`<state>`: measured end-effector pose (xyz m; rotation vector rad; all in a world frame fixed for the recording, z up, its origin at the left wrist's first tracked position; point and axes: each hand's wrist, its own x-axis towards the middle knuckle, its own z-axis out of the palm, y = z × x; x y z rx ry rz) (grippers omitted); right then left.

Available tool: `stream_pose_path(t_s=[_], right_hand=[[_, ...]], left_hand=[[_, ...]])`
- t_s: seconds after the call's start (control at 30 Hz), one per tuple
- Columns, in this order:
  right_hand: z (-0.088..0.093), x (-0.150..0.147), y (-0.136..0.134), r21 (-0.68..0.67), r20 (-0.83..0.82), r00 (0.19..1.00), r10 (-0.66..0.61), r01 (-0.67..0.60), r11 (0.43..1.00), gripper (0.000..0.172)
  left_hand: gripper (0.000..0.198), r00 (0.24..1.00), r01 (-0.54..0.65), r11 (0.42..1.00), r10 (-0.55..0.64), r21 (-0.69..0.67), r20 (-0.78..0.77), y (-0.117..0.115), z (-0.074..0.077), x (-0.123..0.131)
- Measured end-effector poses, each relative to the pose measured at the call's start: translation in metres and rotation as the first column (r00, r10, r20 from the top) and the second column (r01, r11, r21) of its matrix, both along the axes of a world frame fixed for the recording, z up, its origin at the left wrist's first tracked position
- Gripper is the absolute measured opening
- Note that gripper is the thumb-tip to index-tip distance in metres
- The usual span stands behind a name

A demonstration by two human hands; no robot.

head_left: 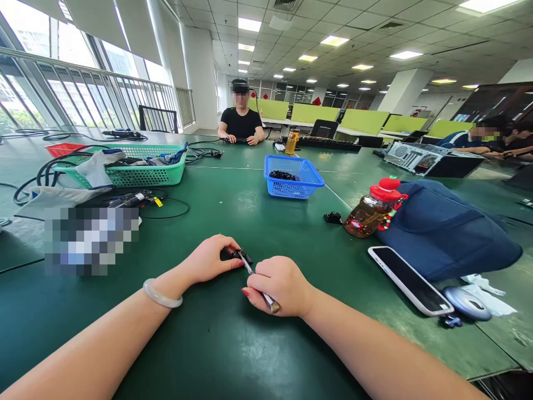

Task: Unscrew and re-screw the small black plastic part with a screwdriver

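Right hand point(278, 286) fisted round screwdriver point(250, 269), tip at small black part point(244, 257); left hand point(210, 260) pinches it (probably light, rigid, slippery; hold its sides).

There is a small black piece point(238, 256) on the green table point(216, 339). It is hard to see its shape, because the fingers of the left hand point(210, 260) sit over it and pinch it from the side. It rests low on the table top.

A thin tool point(251, 270) pokes at it. The tool is like a little stick, with a shiny silver front and a gold-brown back end. It leans, tip up toward the black piece, back end down near the person. The right hand point(280, 286) is wrapped round its middle.
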<state>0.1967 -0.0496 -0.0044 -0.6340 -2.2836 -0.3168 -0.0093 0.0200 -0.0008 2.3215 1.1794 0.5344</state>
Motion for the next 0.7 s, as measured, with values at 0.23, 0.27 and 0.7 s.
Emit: stream_pose_path(t_s=[0.23,0.27,0.7], right_hand=[[-0.0008,-0.0008,-0.0021,-0.31,-0.14,0.989,-0.055,0.009,0.951,0.03],[-0.0006,-0.0003,-0.0026,-0.343,-0.133,0.989,-0.059,0.01,0.939,0.028],[0.0003,0.0062,0.0003,-0.241,-0.215,0.975,-0.058,0.005,0.971,0.037]], left_hand=[[0.033,0.999,0.016,1.0,-0.016,0.004,-0.031,-0.0012,-0.001,0.0003],[0.034,0.999,0.017,1.0,-0.017,0.005,-0.031,-0.0015,-0.0005,0.0005],[0.034,1.0,-0.005,0.999,0.005,-0.037,-0.002,0.0009,-0.0009,-0.0015]])
